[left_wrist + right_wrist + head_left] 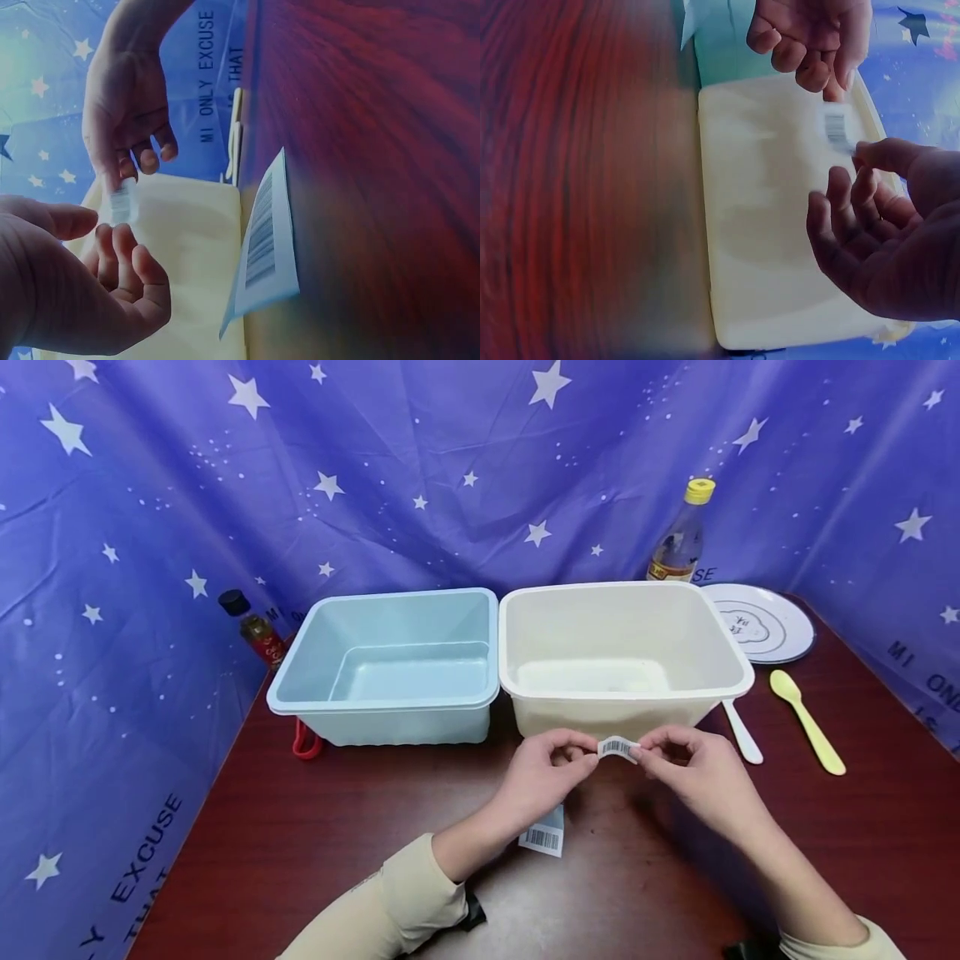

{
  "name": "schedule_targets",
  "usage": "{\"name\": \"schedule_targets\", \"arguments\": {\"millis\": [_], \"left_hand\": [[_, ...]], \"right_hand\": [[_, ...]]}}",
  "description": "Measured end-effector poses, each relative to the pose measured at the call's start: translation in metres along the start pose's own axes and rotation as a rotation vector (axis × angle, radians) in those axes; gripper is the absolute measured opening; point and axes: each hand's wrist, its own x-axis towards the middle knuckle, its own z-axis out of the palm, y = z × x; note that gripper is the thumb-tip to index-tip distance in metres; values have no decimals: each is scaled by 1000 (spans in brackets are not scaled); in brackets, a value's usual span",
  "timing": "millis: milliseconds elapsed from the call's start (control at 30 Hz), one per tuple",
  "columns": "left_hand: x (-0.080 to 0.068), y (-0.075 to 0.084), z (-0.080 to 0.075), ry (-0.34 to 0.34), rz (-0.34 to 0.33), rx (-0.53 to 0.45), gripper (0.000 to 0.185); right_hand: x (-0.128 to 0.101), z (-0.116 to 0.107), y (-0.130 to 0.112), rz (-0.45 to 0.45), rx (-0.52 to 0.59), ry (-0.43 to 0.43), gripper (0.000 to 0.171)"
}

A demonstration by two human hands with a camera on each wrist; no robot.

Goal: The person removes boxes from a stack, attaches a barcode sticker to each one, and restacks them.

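Left hand [542,770] and right hand [693,766] each pinch one end of a small barcode sticker [617,747], near the cream tub [622,652].

Blue tub [390,664] stood on dark red table [300,827], touching cream tub [622,652] on its right. Dark-capped bottle [253,628] and red object [305,743] seen left of blue tub. Yellow-capped bottle [684,537] seen behind cream tub. White plate [761,622], white spoon [742,733], yellow spoon [806,720] lay at right. 1 larger barcode label [543,835] lay flat on table. Star-printed blue cloth [450,468] hung behind.
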Motion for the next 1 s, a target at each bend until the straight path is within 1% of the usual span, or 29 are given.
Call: {"name": "schedule_targets", "arguments": {"millis": [200,300,367,467,633,767,867,1000], "left_hand": [[7,5,14,-93,-34,57,33],[11,7,19,-140,-33,101,41],[13,7,22,-168,-38,108,45],[15,7,25,-197,-43,103,50],[17,5,24,-214,-44,86,54],[17,5,23,-220,-39,99,57],[16,6,22,-214,-46,133,57],[15,7,21,-194,-73,190,57]], "right_hand": [[1,-9,7,68,-49,38,11],[1,-13,8,93,-95,60,14],[1,-15,9,102,-110,68,15],[2,-15,11,106,-98,70,18],[4,-15,14,111,-33,67,22],[5,-18,16,151,16,67,27],[6,-18,18,205,51,37,32],[6,-17,22,267,77,-31,35]]}}
